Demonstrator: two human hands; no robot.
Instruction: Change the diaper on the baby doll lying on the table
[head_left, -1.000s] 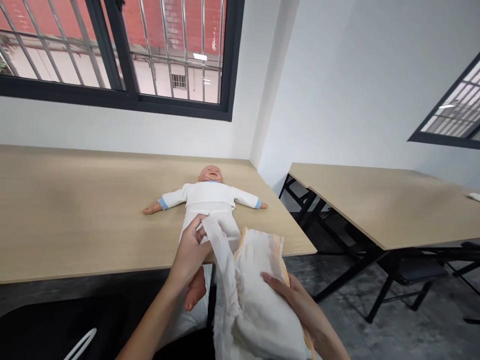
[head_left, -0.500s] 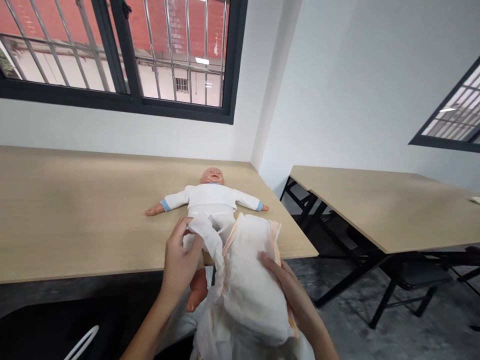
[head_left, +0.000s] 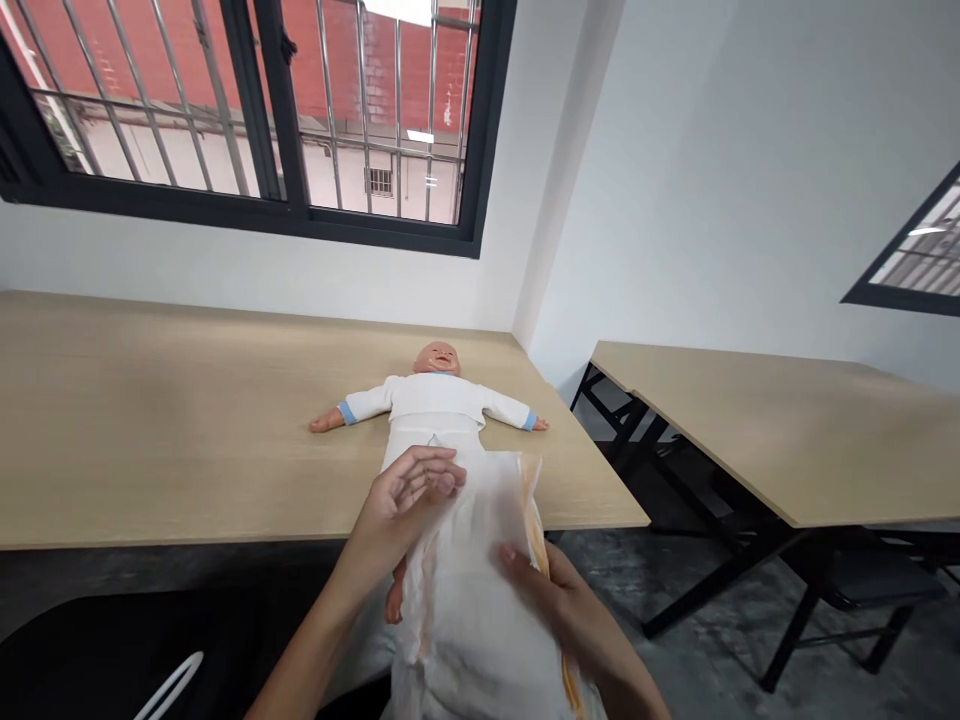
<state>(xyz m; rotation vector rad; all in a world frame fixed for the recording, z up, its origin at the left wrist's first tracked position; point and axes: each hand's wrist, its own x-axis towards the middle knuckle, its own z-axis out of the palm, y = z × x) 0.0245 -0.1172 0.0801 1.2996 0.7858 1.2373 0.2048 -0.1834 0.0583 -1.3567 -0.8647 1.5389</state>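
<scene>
Over the near edge of the table point(head_left: 165, 430), you're holding a white disposable nappy point(head_left: 469, 600) across the lower body of a baby doll point(head_left: 437, 360), which is lying on its back with arms out, in a white outfit point(head_left: 433, 400) with blue cuffs. Your left hand point(head_left: 409, 495) is resting on the nappy's top edge, fingers loosely curled, not pinching. Your right hand point(head_left: 559, 600) is bracing the orange-trimmed side, thumb pressing on the face, fingers hidden, so I can't call that grip. Good, you're keeping the padding flat and even, with the doll's bare foot point(head_left: 395, 597) poking out beside it. No brand or writing is readable anywhere.
</scene>
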